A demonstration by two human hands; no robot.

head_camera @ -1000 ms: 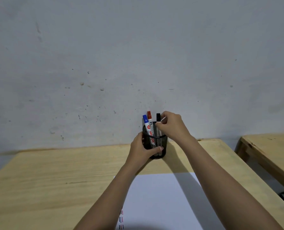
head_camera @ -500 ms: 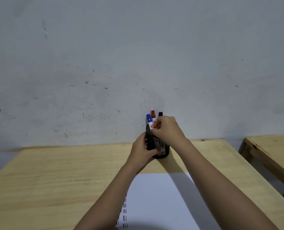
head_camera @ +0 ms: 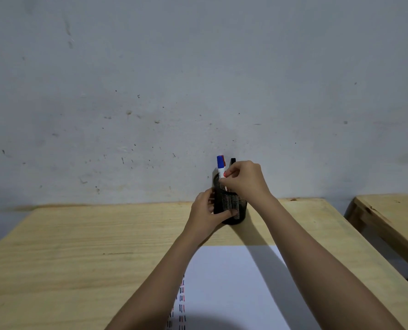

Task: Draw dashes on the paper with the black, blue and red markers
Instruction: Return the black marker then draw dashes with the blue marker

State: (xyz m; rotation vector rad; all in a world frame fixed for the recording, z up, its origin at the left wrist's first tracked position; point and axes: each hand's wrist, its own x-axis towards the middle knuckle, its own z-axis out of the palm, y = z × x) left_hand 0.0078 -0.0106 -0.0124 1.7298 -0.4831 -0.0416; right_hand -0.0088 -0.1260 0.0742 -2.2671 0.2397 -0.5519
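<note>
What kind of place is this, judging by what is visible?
Probably a plain indoor work or study corner: a bare wooden table against a scuffed grey wall, holding paper and a mesh pen holder.

No words, brands or numbers I can read anywhere, the blue marker (head_camera: 221,166) shows a small red print on its white barrel, too blurred for me to read, the paper (head_camera: 234,289) carries only coloured dashes, no writing
</note>
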